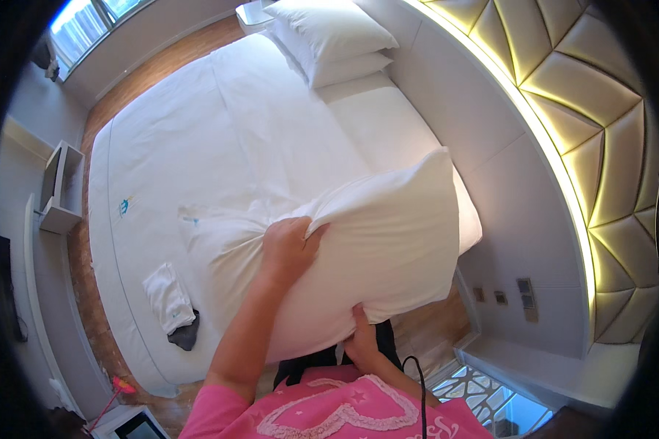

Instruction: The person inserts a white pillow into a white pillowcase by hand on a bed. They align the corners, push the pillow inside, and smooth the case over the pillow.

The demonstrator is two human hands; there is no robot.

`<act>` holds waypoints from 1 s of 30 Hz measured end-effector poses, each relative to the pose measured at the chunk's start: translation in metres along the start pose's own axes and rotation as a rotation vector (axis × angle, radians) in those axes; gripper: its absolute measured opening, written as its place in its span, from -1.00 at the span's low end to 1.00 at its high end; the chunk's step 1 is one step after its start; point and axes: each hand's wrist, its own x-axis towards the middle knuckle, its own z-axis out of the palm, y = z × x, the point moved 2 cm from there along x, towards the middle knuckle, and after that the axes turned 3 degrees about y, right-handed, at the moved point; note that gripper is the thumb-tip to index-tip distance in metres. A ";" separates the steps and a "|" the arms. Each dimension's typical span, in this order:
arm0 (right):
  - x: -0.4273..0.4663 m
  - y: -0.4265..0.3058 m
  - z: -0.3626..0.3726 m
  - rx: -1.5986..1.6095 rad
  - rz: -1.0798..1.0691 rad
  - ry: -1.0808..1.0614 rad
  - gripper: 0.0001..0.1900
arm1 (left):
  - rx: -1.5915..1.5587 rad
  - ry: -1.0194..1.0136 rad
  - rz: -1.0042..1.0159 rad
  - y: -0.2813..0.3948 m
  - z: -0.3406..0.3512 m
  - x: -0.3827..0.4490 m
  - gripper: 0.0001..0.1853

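My left hand (pixel 290 246) grips a bunched fold at the open end of a white pillowcase with a pillow inside (pixel 384 236). Creases spread from that grip into the loose end of the case, which lies over the bed. My right hand (pixel 362 339) pinches the near long edge of the pillow from below, thumb on top. The pillow rests at the near side of a bed with a white cover (pixel 181 137), its far end towards the headboard wall.
Two stacked white pillows (pixel 335 38) lie at the bed's far head side. A folded white cloth (pixel 169 299) sits over a dark grey cloth (pixel 185 332) near the foot. A padded, lit wall panel (pixel 587 99) is on the right. A black cable (pixel 422 378) hangs before me.
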 end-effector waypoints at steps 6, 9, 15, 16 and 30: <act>0.038 -0.126 0.050 -0.132 -0.058 0.001 -0.35 | -0.014 0.164 -0.039 0.065 0.003 0.066 -0.56; 0.087 -0.196 0.068 -0.227 -0.179 0.020 -0.39 | -0.236 0.202 -0.366 0.074 0.029 0.091 -0.54; 0.174 -0.348 0.104 -0.351 -0.497 0.080 -0.52 | -0.851 0.394 -0.633 0.092 0.110 0.125 -0.51; 0.191 -0.372 0.109 -0.394 -0.551 0.078 -0.58 | -0.900 0.424 -0.643 0.100 0.124 0.130 -0.50; 0.433 -0.466 0.077 -1.671 -0.766 0.084 -0.50 | -0.775 -0.048 -0.902 0.034 0.358 0.151 -0.33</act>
